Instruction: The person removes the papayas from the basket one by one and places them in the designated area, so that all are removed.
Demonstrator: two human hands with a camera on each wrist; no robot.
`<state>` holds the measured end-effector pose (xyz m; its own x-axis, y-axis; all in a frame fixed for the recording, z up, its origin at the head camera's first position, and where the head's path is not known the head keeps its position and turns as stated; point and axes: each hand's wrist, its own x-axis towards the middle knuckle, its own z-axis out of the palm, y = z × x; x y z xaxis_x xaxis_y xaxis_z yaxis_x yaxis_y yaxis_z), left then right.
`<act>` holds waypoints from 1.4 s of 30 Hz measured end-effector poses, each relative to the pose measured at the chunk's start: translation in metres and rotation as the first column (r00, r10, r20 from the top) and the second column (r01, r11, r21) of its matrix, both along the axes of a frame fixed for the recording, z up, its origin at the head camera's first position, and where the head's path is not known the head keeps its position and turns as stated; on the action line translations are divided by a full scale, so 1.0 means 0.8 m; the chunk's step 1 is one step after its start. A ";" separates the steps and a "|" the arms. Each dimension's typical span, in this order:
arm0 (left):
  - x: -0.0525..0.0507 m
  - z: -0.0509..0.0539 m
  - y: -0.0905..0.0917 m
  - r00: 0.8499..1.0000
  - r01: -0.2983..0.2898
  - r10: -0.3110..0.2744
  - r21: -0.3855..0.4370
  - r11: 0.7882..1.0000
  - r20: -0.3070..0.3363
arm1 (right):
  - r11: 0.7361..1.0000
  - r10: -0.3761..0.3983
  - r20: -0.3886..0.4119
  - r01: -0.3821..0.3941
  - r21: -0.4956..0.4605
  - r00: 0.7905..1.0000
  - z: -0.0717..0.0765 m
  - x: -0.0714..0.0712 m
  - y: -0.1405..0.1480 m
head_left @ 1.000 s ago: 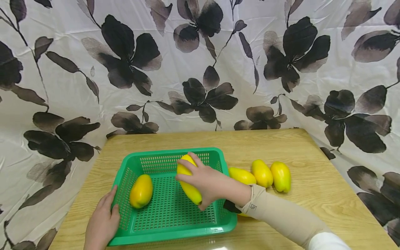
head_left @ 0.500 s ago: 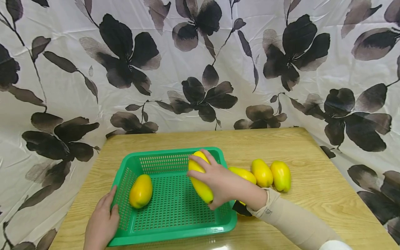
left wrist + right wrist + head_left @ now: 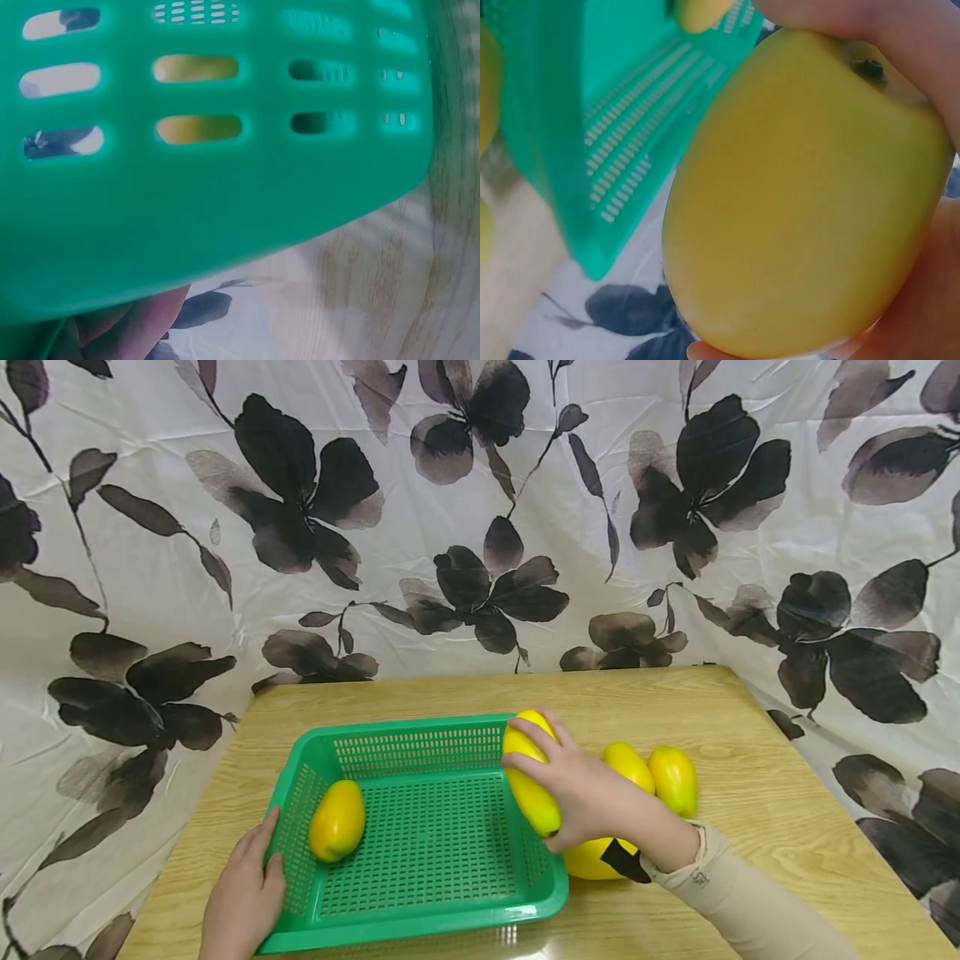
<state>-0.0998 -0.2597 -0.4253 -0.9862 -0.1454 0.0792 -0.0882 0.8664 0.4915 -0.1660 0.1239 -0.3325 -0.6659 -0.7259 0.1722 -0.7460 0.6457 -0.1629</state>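
Observation:
My right hand (image 3: pixel 592 793) grips a yellow mango (image 3: pixel 531 772) over the right rim of a green plastic basket (image 3: pixel 427 927). In the right wrist view the held mango (image 3: pixel 802 202) shows its dark stem end, with fingers and thumb around it. At the left, my left hand (image 3: pixel 243 889) holds the basket's side rim. Beneath that rim, the left wrist view shows some curled fingers (image 3: pixel 142 326). One orange-yellow mango (image 3: pixel 337 821) lies inside the basket, towards its left side.
Right of the basket, several yellow mangoes lie on the wooden table (image 3: pixel 780 827); one mango (image 3: pixel 672 781) is farthest right, and another mango (image 3: pixel 592 860) is partly behind my right wrist. A floral cloth (image 3: pixel 480 460) hangs behind the table.
My right hand has carried the held mango rightwards, from above the basket's inside to over its right rim. The left hand and the basket have stayed in place.

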 end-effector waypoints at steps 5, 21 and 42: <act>-0.001 0.001 0.000 1.000 -0.007 0.008 -0.002 1.000 0.027 | 1.000 -0.024 -0.031 0.023 -0.014 0.999 -0.005 0.002 0.014; -0.001 0.002 0.001 1.000 -0.006 0.006 0.002 1.000 0.007 | 0.976 -0.186 -0.025 0.182 -0.123 0.982 -0.020 0.022 0.070; -0.001 0.003 0.000 1.000 0.008 -0.008 -0.001 1.000 -0.018 | 0.951 -0.262 -0.022 0.254 -0.179 0.965 -0.058 0.045 0.120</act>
<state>-0.1009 -0.2595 -0.4233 -0.9857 -0.1372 0.0974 -0.0721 0.8675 0.4922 -0.1303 0.2199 -0.3792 -0.8152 -0.4867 0.3140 -0.5668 0.7820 -0.2592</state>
